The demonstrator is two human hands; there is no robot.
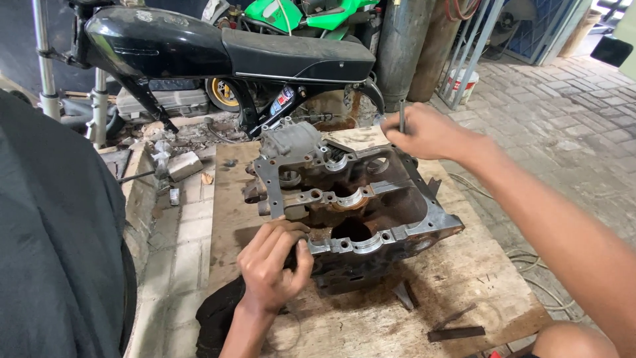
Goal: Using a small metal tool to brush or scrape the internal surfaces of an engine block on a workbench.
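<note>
Head view: a black motorcycle (218,50) stands behind a worn wooden table (371,311). On the table lies an open engine crankcase (358,205), its long axis running from near left to far right, bearing saddles facing up. The left hand (271,265) is clenched on the crankcase's near left edge, over a dark rag (215,315). The right hand (427,132) grips a thin upright metal rod (402,114) at the crankcase's far corner. A flat metal bar (456,333) lies near the table's front edge.
</note>
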